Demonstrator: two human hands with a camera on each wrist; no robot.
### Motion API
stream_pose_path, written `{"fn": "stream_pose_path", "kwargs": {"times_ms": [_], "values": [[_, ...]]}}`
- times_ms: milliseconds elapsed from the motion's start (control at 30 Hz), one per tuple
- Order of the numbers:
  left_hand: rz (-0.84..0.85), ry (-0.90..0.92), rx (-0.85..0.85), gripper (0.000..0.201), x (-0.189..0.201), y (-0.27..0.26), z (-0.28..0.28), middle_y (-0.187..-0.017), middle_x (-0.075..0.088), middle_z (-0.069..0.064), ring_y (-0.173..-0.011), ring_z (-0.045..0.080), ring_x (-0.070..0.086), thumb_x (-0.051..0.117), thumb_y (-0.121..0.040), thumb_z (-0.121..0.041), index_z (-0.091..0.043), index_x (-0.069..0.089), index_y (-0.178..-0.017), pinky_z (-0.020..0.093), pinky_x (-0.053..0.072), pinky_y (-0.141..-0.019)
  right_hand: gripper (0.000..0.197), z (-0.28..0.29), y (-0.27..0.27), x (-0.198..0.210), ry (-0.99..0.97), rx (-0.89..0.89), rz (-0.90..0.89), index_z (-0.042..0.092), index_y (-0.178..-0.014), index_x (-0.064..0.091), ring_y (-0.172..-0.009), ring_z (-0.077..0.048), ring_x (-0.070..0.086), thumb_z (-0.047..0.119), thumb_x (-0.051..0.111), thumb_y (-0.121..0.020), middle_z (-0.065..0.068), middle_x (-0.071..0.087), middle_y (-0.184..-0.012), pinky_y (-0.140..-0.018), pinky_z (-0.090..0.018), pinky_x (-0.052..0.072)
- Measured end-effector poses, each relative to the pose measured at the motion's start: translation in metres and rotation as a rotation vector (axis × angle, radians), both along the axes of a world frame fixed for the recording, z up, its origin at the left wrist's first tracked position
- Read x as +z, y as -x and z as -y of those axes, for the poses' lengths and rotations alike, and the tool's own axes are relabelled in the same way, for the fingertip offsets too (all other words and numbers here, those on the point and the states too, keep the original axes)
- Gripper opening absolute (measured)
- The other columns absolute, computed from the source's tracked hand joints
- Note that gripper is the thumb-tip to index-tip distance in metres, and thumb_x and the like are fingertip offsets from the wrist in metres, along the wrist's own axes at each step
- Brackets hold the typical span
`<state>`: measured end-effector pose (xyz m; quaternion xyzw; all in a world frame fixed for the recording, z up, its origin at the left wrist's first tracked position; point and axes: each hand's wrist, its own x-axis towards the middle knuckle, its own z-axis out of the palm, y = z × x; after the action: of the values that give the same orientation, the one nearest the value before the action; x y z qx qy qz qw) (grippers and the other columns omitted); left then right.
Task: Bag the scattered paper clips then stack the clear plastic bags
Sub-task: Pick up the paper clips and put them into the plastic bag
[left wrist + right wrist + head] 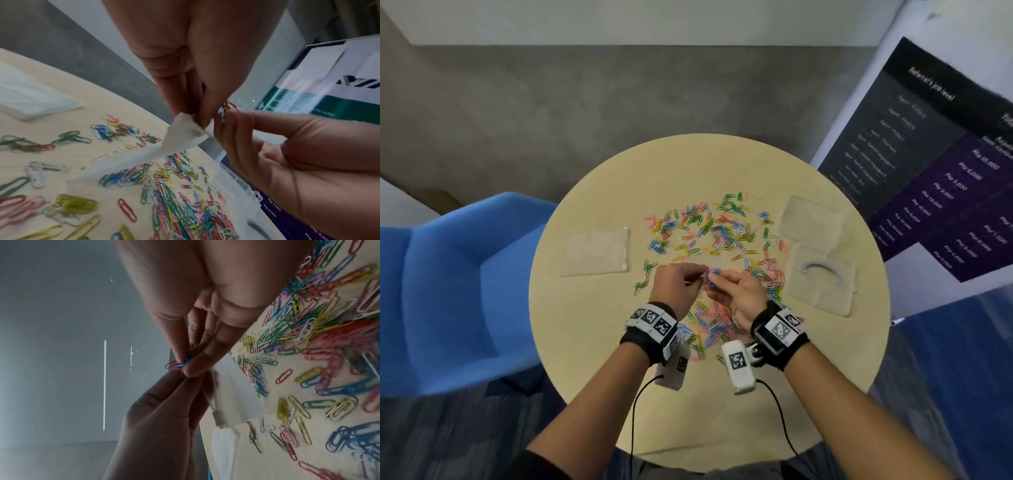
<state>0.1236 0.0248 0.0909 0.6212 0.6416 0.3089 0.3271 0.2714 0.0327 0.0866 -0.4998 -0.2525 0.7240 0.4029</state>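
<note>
Coloured paper clips (717, 236) lie scattered over the round beige table (825, 359). My left hand (674, 284) pinches the top edge of a small clear plastic bag (180, 134), which hangs down toward the table. My right hand (736, 291) pinches a small bunch of paper clips (185, 361) right at the bag's mouth, touching the left fingers. A flat pile of clear bags (597, 251) lies at the table's left. More clips (180, 194) lie under both hands.
An open clear plastic box (822, 253) lies at the table's right side. A blue chair (448, 291) stands left of the table. A dark printed banner (941, 171) stands to the right. Grey floor lies beyond the far edge.
</note>
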Motion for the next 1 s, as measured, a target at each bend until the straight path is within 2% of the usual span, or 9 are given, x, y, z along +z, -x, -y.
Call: {"fn": "stream_pose_path", "kwargs": {"times_ms": [333,467,600,667,733,767,833,900,1000], "values": [[-0.038,-0.017,0.011,0.025,-0.001,0.004,-0.004,-0.100,0.077,0.005,-0.088,0.009,0.069,0.065,-0.087,-0.003,-0.013,0.076,-0.108,0.006,0.047,-0.080,0.016,-0.025,0.002,-0.008,0.113,0.071,0.094,0.000,-0.088,0.067,-0.069,-0.019,0.069,-0.008,0.053,-0.092,-0.016,0.068,-0.086,-0.065,-0.023,0.059],[-0.178,-0.057,-0.106,0.026,0.004,-0.002,-0.007,-0.103,0.076,0.007,-0.095,0.022,0.070,0.061,-0.090,-0.006,-0.016,0.075,-0.109,0.029,0.053,-0.087,0.024,-0.031,0.009,-0.002,0.148,0.112,0.179,-0.006,-0.079,0.063,-0.079,-0.029,0.064,-0.018,0.044,-0.090,-0.021,0.063,-0.084,-0.080,-0.032,0.057],[-0.207,-0.020,-0.115,0.027,0.006,-0.008,-0.011,-0.109,0.075,0.007,-0.101,0.024,0.068,0.060,-0.092,-0.008,-0.018,0.074,-0.113,0.034,0.052,-0.091,0.025,-0.035,0.007,0.005,0.264,0.081,0.027,-0.013,-0.079,0.056,-0.079,-0.033,0.058,-0.021,0.034,-0.083,-0.022,0.059,-0.086,-0.099,-0.045,0.048],[-0.189,-0.021,-0.093,0.024,0.008,-0.007,-0.011,-0.109,0.075,0.007,-0.100,0.022,0.069,0.061,-0.092,-0.009,-0.016,0.075,-0.111,0.031,0.052,-0.092,0.029,-0.041,0.004,0.001,0.339,0.023,-0.001,-0.009,-0.072,0.054,-0.071,-0.030,0.052,-0.024,0.030,-0.079,-0.019,0.054,-0.083,-0.089,-0.041,0.048],[-0.178,-0.033,-0.078,0.022,0.009,-0.003,-0.012,-0.106,0.075,0.006,-0.097,0.020,0.070,0.062,-0.091,-0.008,-0.014,0.076,-0.108,0.023,0.049,-0.089,0.026,-0.048,0.005,-0.006,0.348,0.066,0.113,-0.008,-0.083,0.052,-0.072,-0.028,0.047,-0.024,0.033,-0.077,-0.019,0.046,-0.091,-0.076,-0.036,0.046],[-0.179,-0.035,-0.067,0.022,0.009,-0.001,-0.012,-0.106,0.076,0.006,-0.096,0.019,0.070,0.062,-0.091,-0.008,-0.014,0.076,-0.107,0.020,0.048,-0.087,0.025,-0.049,0.007,-0.006,0.304,0.147,0.238,-0.007,-0.092,0.055,-0.076,-0.029,0.049,-0.021,0.039,-0.080,-0.021,0.045,-0.096,-0.074,-0.035,0.047],[-0.187,-0.038,-0.044,0.023,0.008,0.004,-0.014,-0.105,0.076,0.006,-0.095,0.018,0.071,0.063,-0.090,-0.007,-0.013,0.076,-0.107,0.019,0.047,-0.087,0.030,-0.050,0.013,-0.012,0.156,0.352,0.491,-0.005,-0.114,0.060,-0.095,-0.029,0.060,-0.007,0.053,-0.085,-0.023,0.057,-0.108,-0.086,-0.037,0.053],[-0.205,-0.041,-0.016,0.023,0.007,0.009,-0.016,-0.104,0.076,0.006,-0.094,0.019,0.071,0.062,-0.090,-0.007,-0.013,0.075,-0.108,0.022,0.050,-0.090,0.038,-0.047,0.018,-0.008,-0.016,0.394,0.678,0.000,-0.123,0.061,-0.105,-0.031,0.064,0.001,0.058,-0.086,-0.016,0.062,-0.112,-0.093,-0.041,0.054],[-0.246,-0.062,0.068,0.024,0.012,0.025,-0.017,-0.102,0.076,0.005,-0.091,0.017,0.071,0.061,-0.091,-0.009,-0.015,0.075,-0.109,0.029,0.054,-0.092,0.019,-0.036,0.016,0.010,-0.300,0.320,0.644,0.003,-0.102,0.070,-0.073,-0.023,0.071,-0.003,0.058,-0.088,-0.013,0.070,-0.090,-0.072,-0.033,0.061]]}}
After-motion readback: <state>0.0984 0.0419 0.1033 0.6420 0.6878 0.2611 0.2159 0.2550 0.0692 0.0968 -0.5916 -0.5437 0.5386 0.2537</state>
